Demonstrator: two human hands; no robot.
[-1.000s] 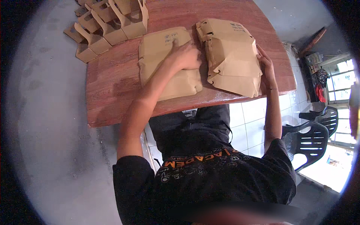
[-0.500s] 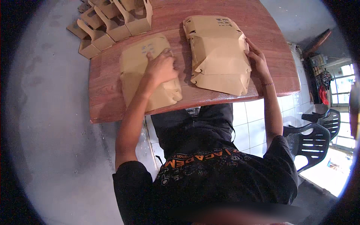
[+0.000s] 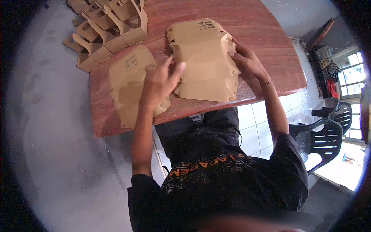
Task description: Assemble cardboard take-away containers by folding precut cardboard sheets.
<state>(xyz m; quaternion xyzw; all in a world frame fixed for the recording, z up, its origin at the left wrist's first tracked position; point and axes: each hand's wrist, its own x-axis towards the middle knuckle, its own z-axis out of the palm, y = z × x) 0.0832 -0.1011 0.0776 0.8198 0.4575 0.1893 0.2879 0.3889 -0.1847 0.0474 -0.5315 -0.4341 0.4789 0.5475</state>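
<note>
On the table in front of me lies a stack of brown flat cardboard box blanks (image 3: 201,60), creased, with slotted edges and dark print at the far end. My right hand (image 3: 250,65) is closed at the stack's right edge, thumb on a flap and fingers along the side. My left hand (image 3: 160,80) is open, fingers apart, close to the stack's left edge; whether it touches is unclear. Beneath and beside that hand rests a second flat cardboard piece (image 3: 127,87), printed at its far end and partly hidden by my hand and forearm.
Folded cardboard carriers (image 3: 112,34) with handles stand in rows at the table's far left corner. The reddish wooden table (image 3: 266,42) has a curved right edge. Dark plastic chairs (image 3: 322,141) stand on the tiled floor at right. A grey wall or floor surface (image 3: 50,116) fills the left.
The right-hand stack has slid left with my right hand at its edge. My left hand has come off the left cardboard piece, opened and moved to the stack's left side.
</note>
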